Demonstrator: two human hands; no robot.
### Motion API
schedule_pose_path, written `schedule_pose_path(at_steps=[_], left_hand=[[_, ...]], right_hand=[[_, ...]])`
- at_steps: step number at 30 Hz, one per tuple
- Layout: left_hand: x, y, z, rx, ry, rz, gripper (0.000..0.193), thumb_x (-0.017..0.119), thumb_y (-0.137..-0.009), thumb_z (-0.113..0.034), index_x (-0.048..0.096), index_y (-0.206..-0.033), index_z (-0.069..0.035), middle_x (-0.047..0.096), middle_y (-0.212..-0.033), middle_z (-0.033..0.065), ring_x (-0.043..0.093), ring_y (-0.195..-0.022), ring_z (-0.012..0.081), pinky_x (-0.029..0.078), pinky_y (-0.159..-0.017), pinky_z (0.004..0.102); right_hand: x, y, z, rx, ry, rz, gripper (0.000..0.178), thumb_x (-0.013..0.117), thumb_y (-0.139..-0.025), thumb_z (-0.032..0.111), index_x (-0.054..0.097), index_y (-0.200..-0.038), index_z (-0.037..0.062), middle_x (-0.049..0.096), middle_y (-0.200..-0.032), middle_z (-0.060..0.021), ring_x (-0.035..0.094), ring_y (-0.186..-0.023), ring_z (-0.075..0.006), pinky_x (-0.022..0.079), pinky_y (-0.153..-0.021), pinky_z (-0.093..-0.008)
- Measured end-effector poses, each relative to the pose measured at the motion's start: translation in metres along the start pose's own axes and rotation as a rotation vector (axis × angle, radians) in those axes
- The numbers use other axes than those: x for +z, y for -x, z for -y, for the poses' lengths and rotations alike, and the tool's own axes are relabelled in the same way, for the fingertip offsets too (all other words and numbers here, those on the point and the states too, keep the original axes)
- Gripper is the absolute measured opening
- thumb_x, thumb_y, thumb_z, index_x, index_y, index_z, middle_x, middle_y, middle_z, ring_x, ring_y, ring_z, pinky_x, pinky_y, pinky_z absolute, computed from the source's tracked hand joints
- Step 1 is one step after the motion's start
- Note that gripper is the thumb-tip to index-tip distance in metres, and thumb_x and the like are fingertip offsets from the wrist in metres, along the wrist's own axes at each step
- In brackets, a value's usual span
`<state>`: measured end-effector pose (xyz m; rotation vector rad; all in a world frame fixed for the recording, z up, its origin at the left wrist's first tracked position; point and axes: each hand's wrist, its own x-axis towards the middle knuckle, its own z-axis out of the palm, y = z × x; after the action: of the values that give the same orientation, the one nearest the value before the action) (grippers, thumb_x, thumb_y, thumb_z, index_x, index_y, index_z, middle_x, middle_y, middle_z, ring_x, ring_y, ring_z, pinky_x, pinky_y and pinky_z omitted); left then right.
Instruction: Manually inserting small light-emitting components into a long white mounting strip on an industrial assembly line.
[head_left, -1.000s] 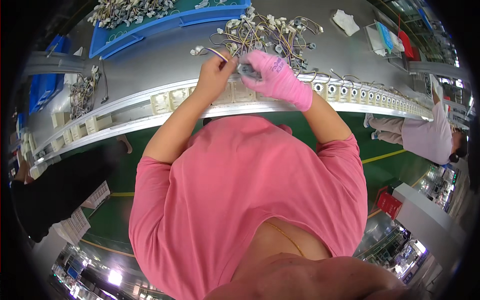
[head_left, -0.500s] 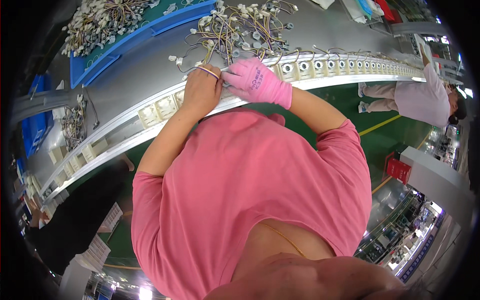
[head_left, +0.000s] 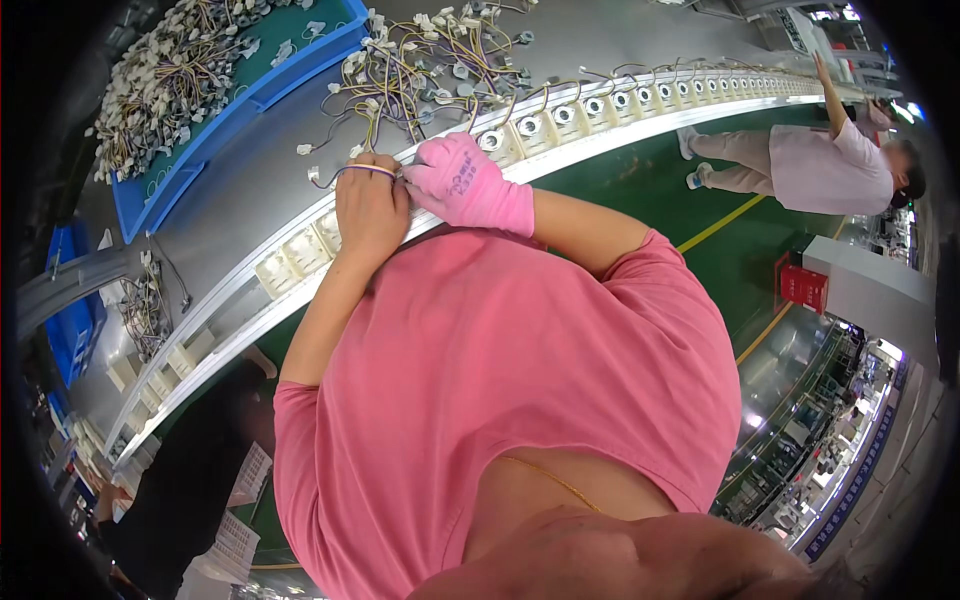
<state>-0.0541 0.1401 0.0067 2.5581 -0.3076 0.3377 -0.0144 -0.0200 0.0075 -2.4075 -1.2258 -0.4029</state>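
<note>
My left hand (head_left: 372,210) is bare, its fingers curled over the rail of white plastic housings (head_left: 304,252). Yellow and purple wires of a wired connector (head_left: 368,167) cross its fingers, with a white plug end (head_left: 304,149) sticking out to the left. Close against it is my right hand (head_left: 468,185) in a pink glove, fingers bent and pressed together at the same wired connector. What lies between the fingertips is mostly hidden. To the right, housings (head_left: 530,127) hold round grey sockets with their wires trailing off the far side; those left of my hands show no sockets.
A loose heap of wired connectors (head_left: 440,70) lies on the grey metal table (head_left: 245,150) beyond the rail. Another pile (head_left: 170,90) fills a blue-edged tray (head_left: 215,140) at far left. One person (head_left: 830,165) stands along the line at right, another (head_left: 185,480) at lower left.
The view has turned, and both hands sit further left and slightly lower in it. More of the wire and its white plug end now shows beside my left hand.
</note>
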Motion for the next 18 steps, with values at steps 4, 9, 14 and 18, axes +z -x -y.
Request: schedule_pose_path(at_steps=[4,9,14,18], left_hand=[[0.001,-0.002,0.007,0.048,-0.008,0.029,0.022,0.058,-0.072,-0.007,0.056,-0.093,-0.002,0.055,-0.099,0.0156,0.050,-0.093,0.0348,0.039,-0.082,0.0417],[-0.004,-0.010,0.010,0.171,-0.042,0.128,0.021,0.057,-0.070,-0.007,0.059,-0.091,-0.003,0.059,-0.089,0.0153,0.057,-0.084,0.0317,0.047,-0.068,0.0433],[-0.005,-0.007,0.006,0.084,-0.042,0.040,0.012,0.058,-0.073,-0.006,0.061,-0.084,-0.003,0.058,-0.083,0.0116,0.056,-0.083,0.0299,0.046,-0.070,0.0410],[0.001,0.000,0.009,0.012,0.045,-0.029,0.011,0.063,-0.074,-0.013,0.062,-0.083,-0.005,0.054,-0.081,0.0081,0.053,-0.081,0.0271,0.043,-0.070,0.0383]], right_hand=[[-0.028,-0.020,-0.005,-0.074,-0.066,0.406,0.023,0.058,-0.077,0.023,0.059,-0.097,0.0099,0.052,-0.085,-0.0076,0.054,-0.075,-0.0256,0.040,-0.071,-0.0391],[-0.032,-0.044,-0.010,-0.471,0.005,0.059,0.047,0.060,-0.071,0.016,0.051,-0.117,0.0080,0.057,-0.098,-0.0100,0.054,-0.090,-0.0266,0.039,-0.089,-0.0405],[-0.034,-0.052,-0.025,-0.398,-0.052,0.311,0.046,0.059,-0.073,0.017,0.048,-0.116,0.0060,0.058,-0.091,-0.0096,0.054,-0.092,-0.0260,0.034,-0.093,-0.0411],[-0.030,-0.052,-0.021,-0.231,0.039,0.622,0.033,0.056,-0.076,0.015,0.048,-0.107,0.0078,0.061,-0.079,-0.0081,0.061,-0.079,-0.0262,0.038,-0.084,-0.0398]])
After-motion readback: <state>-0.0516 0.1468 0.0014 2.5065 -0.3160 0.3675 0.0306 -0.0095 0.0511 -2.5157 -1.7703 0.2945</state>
